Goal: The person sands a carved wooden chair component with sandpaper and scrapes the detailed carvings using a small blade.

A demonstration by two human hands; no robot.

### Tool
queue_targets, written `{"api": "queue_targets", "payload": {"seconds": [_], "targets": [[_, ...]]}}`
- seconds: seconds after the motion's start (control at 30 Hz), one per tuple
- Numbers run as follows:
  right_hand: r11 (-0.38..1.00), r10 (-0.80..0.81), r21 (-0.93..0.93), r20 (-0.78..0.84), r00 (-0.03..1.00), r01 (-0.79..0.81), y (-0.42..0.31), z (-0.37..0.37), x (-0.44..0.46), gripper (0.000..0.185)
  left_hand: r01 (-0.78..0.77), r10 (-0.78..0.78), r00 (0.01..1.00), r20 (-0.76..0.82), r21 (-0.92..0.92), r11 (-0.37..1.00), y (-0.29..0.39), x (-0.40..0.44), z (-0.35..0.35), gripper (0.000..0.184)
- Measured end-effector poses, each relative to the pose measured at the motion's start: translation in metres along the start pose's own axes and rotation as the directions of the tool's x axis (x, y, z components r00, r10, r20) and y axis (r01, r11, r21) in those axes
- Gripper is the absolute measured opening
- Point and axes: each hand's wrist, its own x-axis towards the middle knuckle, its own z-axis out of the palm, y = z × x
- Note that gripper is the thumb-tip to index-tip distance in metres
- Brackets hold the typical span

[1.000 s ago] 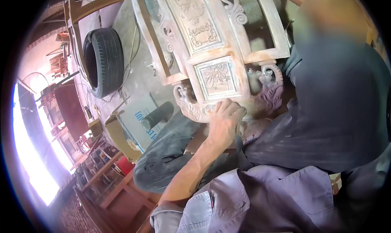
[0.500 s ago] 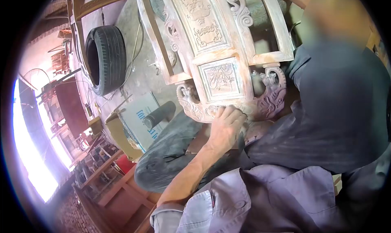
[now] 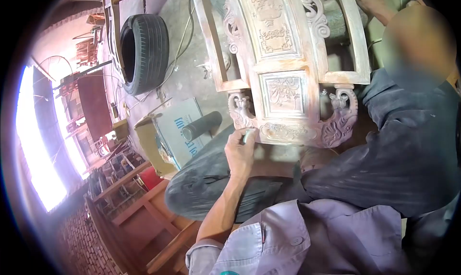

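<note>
A pale, dusty carved wooden chair back [image 3: 283, 95] leans across the upper middle, with relief panels and scrolled brackets at its lower corners. My left hand [image 3: 240, 152] is closed at its lower left corner. Between thumb and fingers is a small pale-green piece [image 3: 249, 135], perhaps folded sandpaper; most of it is hidden by the fingers. The fingertips are at or very near the left end of the carved bottom rail [image 3: 288, 132]; contact is hard to make out. My right hand does not show.
A black tyre [image 3: 151, 54] stands upper left. Nearer are a cardboard box [image 3: 175, 126] and a dark tube [image 3: 201, 125]. Reddish-brown wooden furniture [image 3: 149, 222] stands lower left. Dark-trousered legs [image 3: 206, 179] flank the work. A bare limb [image 3: 374, 3] appears top right, its owner unclear.
My left hand has moved left along the bottom rail, from its middle to its left corner. The pale-green piece now shows in its fingers. The whole view has shifted slightly.
</note>
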Motion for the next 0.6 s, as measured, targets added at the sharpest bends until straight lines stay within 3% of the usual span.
{"api": "queue_targets", "payload": {"seconds": [0.1, 0.17, 0.23, 0.33, 0.37, 0.47, 0.5, 0.6], "targets": [[1.0, -0.01, -0.02, 0.013, 1.0, 0.01, 0.0, 0.001, -0.002, 0.037, -0.327, 0.333, 0.941, -0.067, 0.085, 0.941, -0.001, 0.004, 0.008, 0.017], [1.0, -0.016, -0.026, 0.006, 1.0, 0.016, 0.004, 0.001, 0.001, 0.037, -0.043, 0.044, 0.999, 0.019, -0.057, 0.997, -0.003, 0.003, 0.009, 0.017], [0.999, -0.025, -0.04, 0.02, 0.999, 0.026, 0.005, 0.0, 0.0, 0.037, 0.199, -0.18, 0.976, 0.124, -0.159, 0.967, 0.0, 0.0, 0.013, 0.019], [0.998, -0.034, -0.051, 0.025, 0.999, 0.035, 0.006, -0.002, 0.003, 0.037, 0.123, -0.12, 0.992, 0.044, -0.08, 0.989, -0.002, -0.001, 0.022, 0.02], [0.997, -0.042, -0.057, 0.031, 0.999, 0.044, 0.006, -0.003, 0.001, 0.037, -0.037, 0.04, 0.998, -0.037, 0.075, 0.996, 0.0, 0.001, 0.022, 0.017], [0.996, -0.061, -0.068, 0.046, 0.997, 0.064, 0.005, -0.001, 0.001, 0.037, -0.161, 0.166, 0.986, -0.028, 0.127, 0.979, 0.008, 0.003, 0.021, 0.016], [0.995, -0.067, -0.068, 0.049, 0.997, 0.07, 0.003, 0.001, 0.0, 0.037, -0.304, 0.304, 0.952, 0.025, 0.165, 0.938, 0.005, 0.003, 0.015, 0.015], [0.993, -0.088, -0.07, 0.059, 0.994, 0.092, 0.001, 0.002, 0.003, 0.037, -0.226, 0.229, 0.973, 0.002, 0.174, 0.959, 0.006, -0.001, 0.016, 0.015]]}}
